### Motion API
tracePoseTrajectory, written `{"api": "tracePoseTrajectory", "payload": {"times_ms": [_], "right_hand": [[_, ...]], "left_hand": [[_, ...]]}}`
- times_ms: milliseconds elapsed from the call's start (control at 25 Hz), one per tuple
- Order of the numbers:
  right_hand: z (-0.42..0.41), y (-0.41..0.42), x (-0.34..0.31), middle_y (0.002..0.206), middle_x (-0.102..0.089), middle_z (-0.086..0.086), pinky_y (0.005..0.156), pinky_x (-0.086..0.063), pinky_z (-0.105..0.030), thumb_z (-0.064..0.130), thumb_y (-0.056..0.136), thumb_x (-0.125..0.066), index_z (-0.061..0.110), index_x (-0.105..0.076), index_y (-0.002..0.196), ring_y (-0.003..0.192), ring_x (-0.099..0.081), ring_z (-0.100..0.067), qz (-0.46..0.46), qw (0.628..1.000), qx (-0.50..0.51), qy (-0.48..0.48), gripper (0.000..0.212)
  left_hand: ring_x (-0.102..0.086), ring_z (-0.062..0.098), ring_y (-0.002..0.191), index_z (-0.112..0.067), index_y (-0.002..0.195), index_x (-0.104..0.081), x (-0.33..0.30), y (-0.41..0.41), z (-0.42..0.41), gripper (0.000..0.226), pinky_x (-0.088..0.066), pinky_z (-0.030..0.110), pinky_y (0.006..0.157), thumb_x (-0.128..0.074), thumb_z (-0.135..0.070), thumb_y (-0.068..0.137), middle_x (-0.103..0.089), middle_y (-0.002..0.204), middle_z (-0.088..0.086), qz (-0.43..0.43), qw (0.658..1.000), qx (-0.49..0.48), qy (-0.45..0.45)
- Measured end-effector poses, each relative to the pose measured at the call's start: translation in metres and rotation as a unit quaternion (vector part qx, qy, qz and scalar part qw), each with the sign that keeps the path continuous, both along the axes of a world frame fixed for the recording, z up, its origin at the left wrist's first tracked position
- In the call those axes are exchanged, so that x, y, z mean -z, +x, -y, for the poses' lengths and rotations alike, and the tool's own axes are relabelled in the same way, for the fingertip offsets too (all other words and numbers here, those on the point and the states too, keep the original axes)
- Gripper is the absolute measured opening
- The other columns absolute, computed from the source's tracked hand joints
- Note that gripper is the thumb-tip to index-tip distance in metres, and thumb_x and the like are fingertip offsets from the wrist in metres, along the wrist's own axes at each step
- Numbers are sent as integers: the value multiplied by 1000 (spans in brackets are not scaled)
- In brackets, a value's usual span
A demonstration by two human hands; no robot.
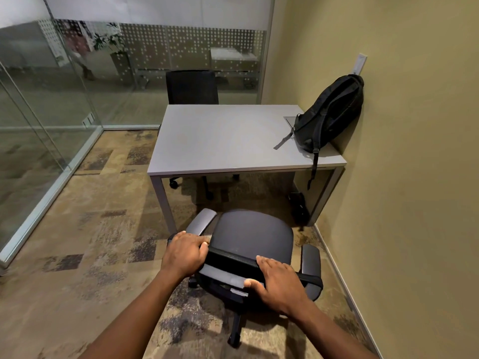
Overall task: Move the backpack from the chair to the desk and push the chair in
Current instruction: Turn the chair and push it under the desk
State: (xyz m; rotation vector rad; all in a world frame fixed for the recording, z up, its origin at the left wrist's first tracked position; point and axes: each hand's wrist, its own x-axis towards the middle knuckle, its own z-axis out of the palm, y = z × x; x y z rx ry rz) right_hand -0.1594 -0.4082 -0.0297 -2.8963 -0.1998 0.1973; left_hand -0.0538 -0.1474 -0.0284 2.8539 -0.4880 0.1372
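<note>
A black backpack (333, 114) stands upright at the right end of the grey desk (223, 141), leaning on the wall, with one strap hanging over the desk's front edge. A dark office chair (252, 234) with armrests sits on the carpet in front of the desk, its seat outside the desk's edge and bare. My left hand (186, 253) grips the left end of the chair's backrest top. My right hand (278, 281) grips the backrest top toward its right end.
A second black chair (191, 86) stands behind the desk. Glass partitions (51, 120) run along the left and back. The tan wall (414, 177) is close on the right. Patterned carpet lies to the left of the chair.
</note>
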Motion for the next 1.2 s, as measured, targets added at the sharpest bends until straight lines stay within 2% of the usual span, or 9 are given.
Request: {"api": "tracePoseTrajectory", "payload": {"times_ms": [200,400,520,640,720,840,960,1040,1200], "right_hand": [[-3,-4,3,131,-64,4,101,-43,-37,71,92,-19,23,-54,136,121,-57,-17,79,996,51,-12,74],[10,-3,-1,132,-65,5,101,-45,-35,64,94,-29,21,-58,135,121,-59,-16,97,995,40,-5,66],[21,-1,-4,132,-65,6,102,-44,-33,63,94,-31,23,-58,135,122,-58,-14,95,995,38,-8,64],[30,3,-6,129,-67,7,99,-46,-32,61,94,-32,23,-61,133,119,-61,-13,101,994,42,-8,61],[34,9,-5,116,-73,6,91,-51,-33,58,93,-35,22,-68,122,107,-66,-14,119,991,61,-3,57],[40,18,-1,92,-75,2,78,-53,-36,54,92,-35,19,-73,100,85,-68,-16,132,985,114,-10,53],[48,29,0,96,-76,4,83,-52,-36,52,92,-36,20,-73,104,89,-68,-16,133,983,124,-7,51],[56,40,-1,107,-74,5,88,-50,-36,52,92,-38,22,-71,114,99,-67,-16,127,986,110,-2,50],[80,61,-1,127,-67,4,103,-42,-37,52,94,-36,23,-61,131,120,-58,-17,97,991,94,-13,53]], "left_hand": [[-66,20,90,-19,95,-73,-3,-2,1,44,-41,39,102,-32,-34,90,-75,94,3,8,1000,7,14],[-65,20,86,-21,96,-73,-7,-9,12,40,-43,40,101,-34,-32,93,-75,92,1,18,1000,11,6],[-63,22,78,-21,84,-72,-11,-15,21,37,-46,39,92,-37,-31,92,-72,81,1,17,1000,-9,-5],[-53,24,64,-20,61,-52,-15,-16,30,32,-46,40,80,-41,-28,89,-55,60,1,4,1000,-14,-11],[-44,23,58,-22,55,-37,-16,-12,35,34,-45,40,77,-43,-26,88,-41,55,-2,6,1000,-14,-22],[-44,22,57,-22,53,-37,-13,-3,41,34,-46,39,75,-44,-26,86,-42,53,-2,3,999,-23,-29],[-58,23,65,-19,62,-62,-11,7,48,32,-50,40,81,-42,-28,86,-64,64,1,-15,999,-37,-18],[-65,23,78,-22,82,-76,-9,15,55,36,-49,39,88,-41,-30,87,-75,81,2,-7,999,-45,-17],[-65,20,104,-24,109,-74,-6,29,76,42,-40,38,106,-38,-34,89,-75,107,1,-21,998,-44,-28]]}}
